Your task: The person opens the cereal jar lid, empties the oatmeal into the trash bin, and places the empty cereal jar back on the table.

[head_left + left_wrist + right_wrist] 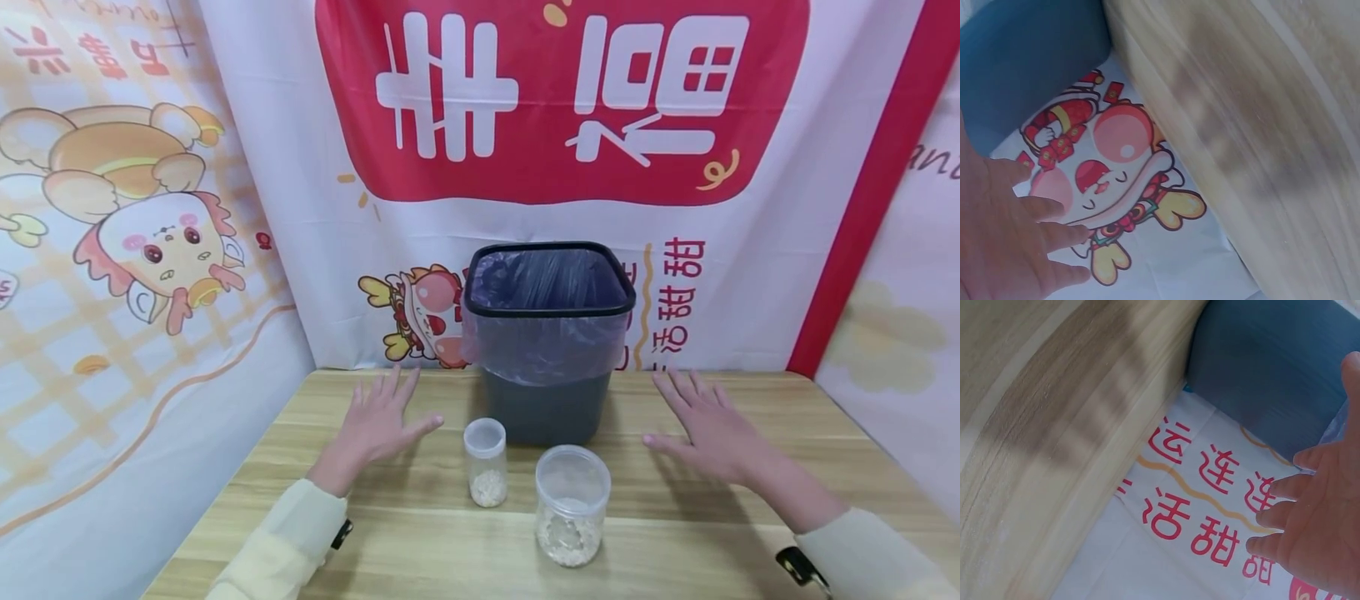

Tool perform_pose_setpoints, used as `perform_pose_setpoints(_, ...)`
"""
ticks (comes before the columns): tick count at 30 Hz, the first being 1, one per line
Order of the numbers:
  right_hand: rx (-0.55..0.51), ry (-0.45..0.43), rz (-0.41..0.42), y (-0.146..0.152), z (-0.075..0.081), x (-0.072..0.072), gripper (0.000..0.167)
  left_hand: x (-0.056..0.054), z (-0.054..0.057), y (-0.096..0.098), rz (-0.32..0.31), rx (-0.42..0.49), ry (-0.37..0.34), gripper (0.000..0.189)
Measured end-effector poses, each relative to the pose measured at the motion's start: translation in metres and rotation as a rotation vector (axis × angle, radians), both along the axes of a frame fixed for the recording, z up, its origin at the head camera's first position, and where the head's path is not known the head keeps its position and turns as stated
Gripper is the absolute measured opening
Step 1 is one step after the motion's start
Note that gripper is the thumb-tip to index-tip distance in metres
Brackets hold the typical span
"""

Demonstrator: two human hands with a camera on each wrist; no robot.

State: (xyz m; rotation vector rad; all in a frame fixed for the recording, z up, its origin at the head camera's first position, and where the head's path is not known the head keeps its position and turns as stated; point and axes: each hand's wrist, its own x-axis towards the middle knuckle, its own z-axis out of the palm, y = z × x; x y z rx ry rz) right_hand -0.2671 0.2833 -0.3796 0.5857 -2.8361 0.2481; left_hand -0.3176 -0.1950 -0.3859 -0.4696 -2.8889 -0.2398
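Observation:
My left hand (378, 425) is spread over the left part of the table, fingers straight, holding nothing. On the other side my right hand (712, 433) is spread the same way, its thumb pointing inward. Between them stand two clear plastic jars: a narrow one (486, 462) nearer my left hand and a wider one (572, 508) nearer the front. Both are upright, with pale flaky bits at the bottom. Behind them is a dark trash bin (547, 408) with a black rim and a translucent liner folded over it. The wrist views show both hands' fingers extended, with the bin's side beyond.
The wooden table (420, 533) ends at a white cloth backdrop (285, 167) with a red printed panel (540, 179). A printed cloth wall (247, 400) stands at the left, and another (885, 350) at the right. The bin stands close to the backdrop.

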Motion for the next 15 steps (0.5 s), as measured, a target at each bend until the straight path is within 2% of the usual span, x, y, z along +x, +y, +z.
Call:
perform_pose_setpoints(9, -0.025, 0.026, 0.028, -0.003, 0.006, 0.012, 0.092, 0.021, 0.005, 0.006, 0.024, 0.018, -0.028, 0.102)
perform_pose_setpoints(15, -0.042, 0.008, 0.046, -0.01, 0.011, 0.026, 0.093, 0.039, 0.009, 0.011, 0.008, 0.016, -0.022, 0.101)
